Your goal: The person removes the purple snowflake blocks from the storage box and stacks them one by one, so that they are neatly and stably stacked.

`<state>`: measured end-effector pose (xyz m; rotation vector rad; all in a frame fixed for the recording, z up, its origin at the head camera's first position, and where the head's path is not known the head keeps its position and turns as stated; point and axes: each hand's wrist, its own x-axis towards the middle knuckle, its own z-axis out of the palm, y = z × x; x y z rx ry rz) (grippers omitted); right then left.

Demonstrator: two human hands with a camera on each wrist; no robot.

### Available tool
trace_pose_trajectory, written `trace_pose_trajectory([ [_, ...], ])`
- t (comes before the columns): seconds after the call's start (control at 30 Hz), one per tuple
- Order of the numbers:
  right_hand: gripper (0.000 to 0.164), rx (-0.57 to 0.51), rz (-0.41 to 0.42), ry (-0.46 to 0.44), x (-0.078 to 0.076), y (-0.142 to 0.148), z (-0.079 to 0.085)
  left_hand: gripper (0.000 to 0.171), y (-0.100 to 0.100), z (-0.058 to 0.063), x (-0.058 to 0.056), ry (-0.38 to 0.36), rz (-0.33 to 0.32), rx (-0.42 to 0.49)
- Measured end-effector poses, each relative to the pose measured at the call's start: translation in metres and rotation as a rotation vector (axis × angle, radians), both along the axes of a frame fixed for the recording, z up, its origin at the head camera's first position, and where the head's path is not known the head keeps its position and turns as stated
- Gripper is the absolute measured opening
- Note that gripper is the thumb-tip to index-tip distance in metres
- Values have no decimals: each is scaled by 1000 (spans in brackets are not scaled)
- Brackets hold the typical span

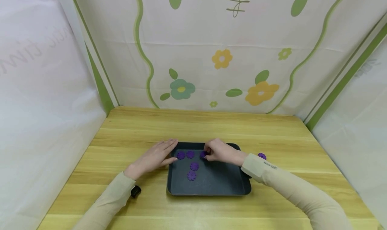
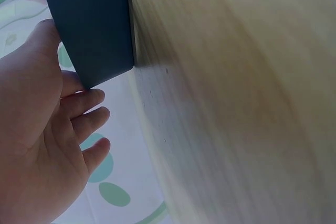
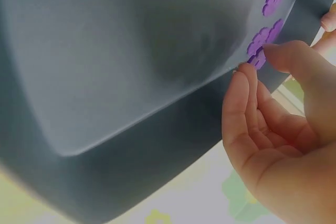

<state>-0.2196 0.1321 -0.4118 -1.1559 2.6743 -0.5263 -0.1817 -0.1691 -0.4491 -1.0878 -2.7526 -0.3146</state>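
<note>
Printed white fabric walls enclose a wood-grain table bearing a dark tray. Right hand, thumb and fingers drawn together, pinches a purple disc at the tray's far part; four more purple discs lie inside, toward the left. Left hand, fingers extended, touches the tray's left edge without grasping it. One further disc lies beyond the right sleeve.
</note>
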Motion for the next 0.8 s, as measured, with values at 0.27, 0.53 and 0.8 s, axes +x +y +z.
trace_pose_trajectory([
  [0.27,19,-14,-46,-19,2,17,4,67,0,1,0,-13,7,-6],
  [0.53,19,-32,-103,-5,-1,39,6,68,-1,3,0,-21,13,0],
  [0.8,19,-23,-149,38,1,60,10,68,0,3,0,-55,23,-14],
])
